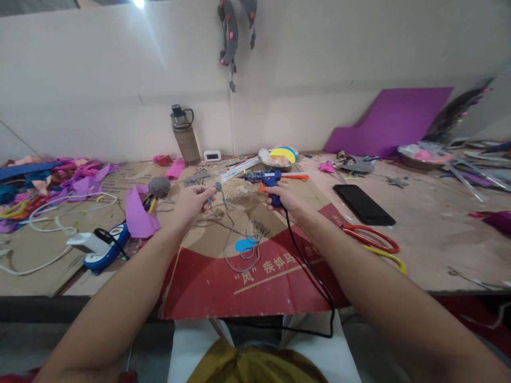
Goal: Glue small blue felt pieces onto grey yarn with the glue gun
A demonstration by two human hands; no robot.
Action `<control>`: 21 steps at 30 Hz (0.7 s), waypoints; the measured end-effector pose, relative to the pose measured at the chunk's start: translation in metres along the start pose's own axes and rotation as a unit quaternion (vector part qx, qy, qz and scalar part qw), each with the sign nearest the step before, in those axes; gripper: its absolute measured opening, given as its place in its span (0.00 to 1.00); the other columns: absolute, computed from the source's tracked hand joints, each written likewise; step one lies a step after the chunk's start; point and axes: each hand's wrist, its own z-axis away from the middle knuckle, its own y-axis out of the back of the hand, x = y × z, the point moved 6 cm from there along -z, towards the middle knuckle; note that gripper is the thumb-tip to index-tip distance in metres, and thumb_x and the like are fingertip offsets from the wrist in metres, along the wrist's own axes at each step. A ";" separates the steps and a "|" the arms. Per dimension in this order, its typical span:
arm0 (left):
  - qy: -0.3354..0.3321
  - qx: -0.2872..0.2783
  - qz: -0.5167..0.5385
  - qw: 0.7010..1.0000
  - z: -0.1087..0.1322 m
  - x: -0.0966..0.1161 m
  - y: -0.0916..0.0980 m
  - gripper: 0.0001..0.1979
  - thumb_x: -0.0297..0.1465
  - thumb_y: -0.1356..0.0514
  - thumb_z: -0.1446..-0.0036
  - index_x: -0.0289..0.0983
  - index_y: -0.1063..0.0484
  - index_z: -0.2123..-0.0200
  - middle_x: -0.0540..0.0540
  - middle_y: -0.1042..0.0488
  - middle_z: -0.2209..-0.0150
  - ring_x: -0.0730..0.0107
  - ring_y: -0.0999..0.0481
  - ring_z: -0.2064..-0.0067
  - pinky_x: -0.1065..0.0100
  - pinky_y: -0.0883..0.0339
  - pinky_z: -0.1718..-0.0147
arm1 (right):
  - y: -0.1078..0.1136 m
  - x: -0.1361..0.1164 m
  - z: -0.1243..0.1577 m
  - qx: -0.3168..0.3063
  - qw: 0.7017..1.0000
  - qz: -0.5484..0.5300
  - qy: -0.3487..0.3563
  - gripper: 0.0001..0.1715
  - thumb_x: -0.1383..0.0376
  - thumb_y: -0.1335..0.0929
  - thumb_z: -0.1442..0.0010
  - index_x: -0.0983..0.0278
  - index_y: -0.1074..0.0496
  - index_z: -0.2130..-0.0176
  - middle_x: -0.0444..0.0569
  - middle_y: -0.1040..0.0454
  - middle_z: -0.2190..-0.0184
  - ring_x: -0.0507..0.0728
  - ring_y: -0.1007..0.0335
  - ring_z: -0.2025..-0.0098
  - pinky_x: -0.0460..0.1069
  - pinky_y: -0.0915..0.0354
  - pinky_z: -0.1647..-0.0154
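Observation:
My right hand (288,201) grips the handle of a blue hot glue gun (266,180) with an orange trigger; its black cord (309,271) runs down past the table's front edge. My left hand (194,202) is closed in a pinch on a small grey piece (217,186) tied to grey yarn (235,234). The yarn trails in loops over a red and tan cardboard sheet (223,287), beside a small blue felt shape (245,244). The gun's nozzle points left towards the pinched piece, a short gap apart.
A grey yarn ball (159,186), a water bottle (185,135), purple felt scraps (138,215) and a white charger with cables (85,242) lie left. A black phone (363,205) and red and yellow scissors (373,242) lie right. A purple foam sheet (393,119) leans on the wall.

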 end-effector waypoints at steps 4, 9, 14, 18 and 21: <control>-0.008 0.002 0.033 0.999 -0.003 -0.002 0.001 0.13 0.38 0.38 0.49 0.32 0.28 0.73 0.51 0.32 0.81 0.84 0.43 0.84 0.76 0.55 0.85 | 0.003 0.004 -0.004 0.033 0.997 0.065 -0.026 0.07 0.72 0.34 0.48 0.63 0.40 0.72 0.39 0.38 0.83 0.46 0.42 0.82 0.42 0.41 0.82; -0.014 -0.016 0.038 0.999 -0.005 -0.006 -0.002 0.13 0.38 0.38 0.49 0.33 0.28 0.73 0.50 0.32 0.80 0.84 0.44 0.84 0.76 0.55 0.85 | 0.016 0.009 -0.017 0.072 0.968 0.238 -0.044 0.05 0.70 0.34 0.45 0.64 0.38 0.70 0.42 0.35 0.82 0.49 0.39 0.83 0.43 0.44 0.84; -0.019 -0.031 0.033 0.999 -0.004 -0.004 -0.004 0.13 0.39 0.38 0.49 0.33 0.28 0.73 0.52 0.35 0.83 0.82 0.45 0.84 0.75 0.56 0.85 | 0.029 0.004 -0.022 0.083 0.928 0.362 -0.026 0.04 0.67 0.34 0.44 0.66 0.34 0.69 0.50 0.29 0.76 0.54 0.33 0.78 0.49 0.37 0.76; -0.014 -0.045 0.033 0.998 -0.001 -0.003 -0.008 0.14 0.40 0.38 0.49 0.34 0.29 0.75 0.54 0.39 0.86 0.82 0.46 0.85 0.75 0.57 0.84 | 0.020 -0.025 -0.006 0.170 0.789 0.574 0.140 0.08 0.64 0.32 0.46 0.68 0.31 0.70 0.63 0.26 0.65 0.65 0.29 0.58 0.57 0.36 0.55; -0.008 -0.061 0.047 0.997 0.001 -0.002 -0.013 0.15 0.41 0.38 0.48 0.34 0.30 0.75 0.55 0.41 0.88 0.83 0.48 0.85 0.75 0.58 0.84 | -0.008 -0.035 0.010 0.164 0.786 0.537 0.259 0.11 0.62 0.33 0.44 0.68 0.30 0.64 0.63 0.28 0.58 0.65 0.34 0.50 0.60 0.40 0.47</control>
